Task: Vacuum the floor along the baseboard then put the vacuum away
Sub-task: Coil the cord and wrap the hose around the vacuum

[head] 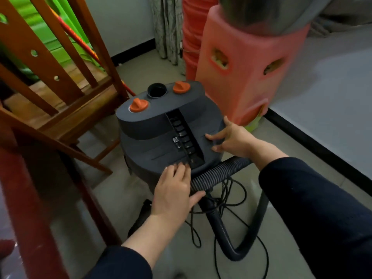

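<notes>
A dark grey canister vacuum [161,127] with two orange knobs and a round opening on top stands on the tiled floor in the middle of the view. My left hand [173,190] lies flat with straight fingers on its near edge, the thumb touching the ribbed grey hose [219,174]. My right hand [231,137] rests with spread fingers on the right side of the vacuum's top. The hose runs under my right forearm and curves down into a dark tube [237,250]. A black power cord [231,198] lies in loose loops on the floor by the hose.
A wooden chair [66,91] stands close on the left, a red-brown table leg [34,208] nearer me. A stack of red plastic stools [241,73] stands right behind the vacuum. The black baseboard [314,141] runs along the right wall. A curtain [167,27] hangs at the back.
</notes>
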{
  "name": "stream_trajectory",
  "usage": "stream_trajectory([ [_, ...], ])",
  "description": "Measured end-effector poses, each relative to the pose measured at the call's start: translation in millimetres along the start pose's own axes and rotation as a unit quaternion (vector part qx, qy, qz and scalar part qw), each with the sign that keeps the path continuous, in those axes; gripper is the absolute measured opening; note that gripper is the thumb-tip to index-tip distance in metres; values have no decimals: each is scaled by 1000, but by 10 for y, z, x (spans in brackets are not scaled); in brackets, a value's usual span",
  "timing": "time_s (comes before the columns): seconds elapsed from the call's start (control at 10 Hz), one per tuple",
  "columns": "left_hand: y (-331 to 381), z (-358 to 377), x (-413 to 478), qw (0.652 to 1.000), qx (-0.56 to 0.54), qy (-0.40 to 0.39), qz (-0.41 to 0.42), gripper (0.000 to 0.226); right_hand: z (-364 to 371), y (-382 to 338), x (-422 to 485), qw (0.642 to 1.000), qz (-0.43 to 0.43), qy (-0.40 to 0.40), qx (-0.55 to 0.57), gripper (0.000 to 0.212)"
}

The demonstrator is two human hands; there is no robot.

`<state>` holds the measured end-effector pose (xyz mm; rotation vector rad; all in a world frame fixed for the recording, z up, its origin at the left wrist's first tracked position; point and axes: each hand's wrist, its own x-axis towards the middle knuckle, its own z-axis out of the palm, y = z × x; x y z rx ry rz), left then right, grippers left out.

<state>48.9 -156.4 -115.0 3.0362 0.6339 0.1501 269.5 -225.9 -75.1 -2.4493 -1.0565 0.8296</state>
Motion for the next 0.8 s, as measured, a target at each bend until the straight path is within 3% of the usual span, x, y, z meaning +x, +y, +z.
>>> stream_trajectory([
  [0.3, 75, 2, 657, 1000, 3, -14, -8, 78, -332, -77, 604, 993, -42, -44, -100, 43],
  [0.6, 157, -43, 712, 999, -14, -29, -37, 78, -309, 0, 612, 997, -40, -47, -55, 45],
  [0.7, 196, -66, 728, 997, -29, -44, -49, 76, -259, -5, 466, 998, -11, 29, 63, 46],
  [0.8, 230, -64, 724, 995, -55, -42, -73, 75, -371, -42, 164, 947, 11, 141, 290, 38],
])
